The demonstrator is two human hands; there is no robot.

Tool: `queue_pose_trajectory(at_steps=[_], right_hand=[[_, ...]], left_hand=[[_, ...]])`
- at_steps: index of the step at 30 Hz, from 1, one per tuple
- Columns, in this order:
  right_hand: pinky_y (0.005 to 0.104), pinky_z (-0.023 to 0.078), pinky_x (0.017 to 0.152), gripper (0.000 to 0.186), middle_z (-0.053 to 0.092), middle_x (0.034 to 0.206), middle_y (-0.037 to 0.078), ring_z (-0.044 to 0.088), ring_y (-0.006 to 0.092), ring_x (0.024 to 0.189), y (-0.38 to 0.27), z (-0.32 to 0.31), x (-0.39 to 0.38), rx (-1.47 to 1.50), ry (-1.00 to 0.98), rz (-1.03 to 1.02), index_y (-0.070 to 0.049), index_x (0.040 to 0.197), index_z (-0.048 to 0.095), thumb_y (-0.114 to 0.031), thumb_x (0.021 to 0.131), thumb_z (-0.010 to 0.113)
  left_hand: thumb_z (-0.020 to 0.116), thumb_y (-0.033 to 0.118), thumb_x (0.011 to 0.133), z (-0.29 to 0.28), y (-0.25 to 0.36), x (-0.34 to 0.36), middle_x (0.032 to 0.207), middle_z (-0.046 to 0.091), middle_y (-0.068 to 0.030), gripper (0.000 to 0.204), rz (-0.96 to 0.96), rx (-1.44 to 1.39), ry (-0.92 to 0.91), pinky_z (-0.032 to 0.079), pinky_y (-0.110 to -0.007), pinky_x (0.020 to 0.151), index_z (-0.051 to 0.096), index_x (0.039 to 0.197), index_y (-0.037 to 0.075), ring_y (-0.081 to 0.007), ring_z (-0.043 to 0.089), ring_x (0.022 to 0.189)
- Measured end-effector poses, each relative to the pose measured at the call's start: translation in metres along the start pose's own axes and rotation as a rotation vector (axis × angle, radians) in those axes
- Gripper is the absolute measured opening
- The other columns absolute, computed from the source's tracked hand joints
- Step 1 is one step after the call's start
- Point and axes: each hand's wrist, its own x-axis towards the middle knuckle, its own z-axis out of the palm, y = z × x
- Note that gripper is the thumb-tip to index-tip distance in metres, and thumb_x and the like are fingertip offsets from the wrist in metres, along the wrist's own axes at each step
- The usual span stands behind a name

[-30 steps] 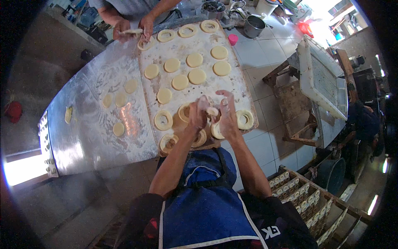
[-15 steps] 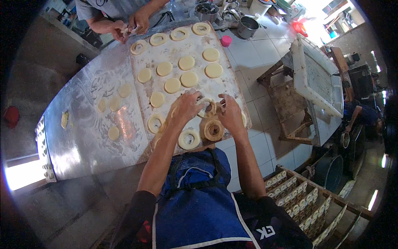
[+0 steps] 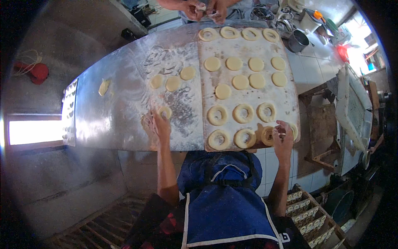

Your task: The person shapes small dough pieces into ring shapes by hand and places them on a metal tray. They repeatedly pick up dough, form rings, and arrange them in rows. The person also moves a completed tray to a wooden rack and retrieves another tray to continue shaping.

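Note:
My left hand (image 3: 161,126) is at the floured metal table, fingers stretched out beside a small round of dough (image 3: 165,112); it touches the round's edge or nearly so. Several other flat rounds (image 3: 172,83) lie just beyond. My right hand (image 3: 283,139) hovers over the board's near right corner with fingers loosely bent and apart, nothing visible in them. Under and beside it are a shaded dough ring (image 3: 266,136) and a partly covered dough piece (image 3: 294,131). More dough rings (image 3: 243,113) sit in rows on the floured board (image 3: 232,47), with flat discs (image 3: 240,82) in its middle.
Across the table a co-worker's hands (image 3: 207,10) handle a bit of dough. A dough scrap (image 3: 103,87) lies far left. A pot (image 3: 298,40) stands beyond the board, a white-framed tray (image 3: 352,108) at right, and a rack of rings (image 3: 309,216) lower right.
My view has swung left. My left hand has left the dough ring both hands were shaping and moved left to the lone round. My right hand has drawn back from that ring toward the board's near edge.

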Motion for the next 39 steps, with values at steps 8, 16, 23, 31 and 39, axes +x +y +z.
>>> queue_pose_trajectory(at_steps=[8, 16, 23, 31, 39], right_hand=[[0.0317, 0.052, 0.073, 0.035, 0.067, 0.096, 0.011, 0.064, 0.0186, 0.084, -0.092, 0.19, -0.003, 0.298, -0.496, -0.233, -0.002, 0.117, 0.059, -0.007, 0.084, 0.068], [0.0327, 0.054, 0.074, 0.025, 0.071, 0.089, 0.013, 0.068, 0.0171, 0.082, -0.142, 0.258, -0.018, 0.426, -0.533, -0.094, 0.005, 0.103, 0.067, -0.005, 0.079, 0.071], [0.0331, 0.054, 0.076, 0.052, 0.069, 0.095, 0.016, 0.067, 0.0193, 0.086, -0.169, 0.276, -0.031, 0.416, -0.417, -0.157, -0.001, 0.126, 0.053, 0.001, 0.076, 0.07], [0.0368, 0.05, 0.084, 0.055, 0.061, 0.109, 0.014, 0.061, 0.0221, 0.094, -0.181, 0.263, -0.034, 0.619, -0.746, 0.042, -0.007, 0.133, 0.046, -0.005, 0.079, 0.06], [0.0266, 0.049, 0.079, 0.045, 0.055, 0.12, 0.011, 0.057, 0.0193, 0.102, -0.168, 0.266, -0.021, 0.539, -0.409, 0.057, -0.008, 0.131, 0.048, -0.038, 0.1, 0.038]], left_hand=[[0.072, 0.012, 0.08, -0.04, -0.007, 0.02, 0.103, 0.063, -0.0107, 0.03, -0.118, -0.769, -0.547, 0.049, -0.035, 0.088, 0.059, 0.105, 0.001, -0.02, 0.059, 0.099], [0.065, 0.016, 0.092, -0.064, -0.006, 0.001, 0.102, 0.067, -0.0091, 0.031, -0.485, -1.47, -0.752, 0.052, -0.028, 0.079, 0.063, 0.114, -0.005, -0.0149, 0.064, 0.091], [0.066, 0.015, 0.091, -0.055, -0.033, 0.017, 0.086, 0.065, -0.0044, 0.02, -0.163, -1.303, -0.731, 0.048, -0.027, 0.07, 0.065, 0.103, -0.001, -0.0097, 0.058, 0.077], [0.064, -0.002, 0.087, -0.057, -0.038, 0.026, 0.098, 0.061, -0.0098, 0.041, -0.511, -1.963, -0.934, 0.053, -0.032, 0.074, 0.037, 0.118, 0.004, -0.0153, 0.06, 0.085], [0.049, 0.0, 0.078, -0.04, -0.004, 0.024, 0.107, 0.054, -0.01, 0.033, -0.375, -2.512, -0.818, 0.051, -0.035, 0.082, 0.042, 0.109, 0.007, -0.0235, 0.061, 0.092]])
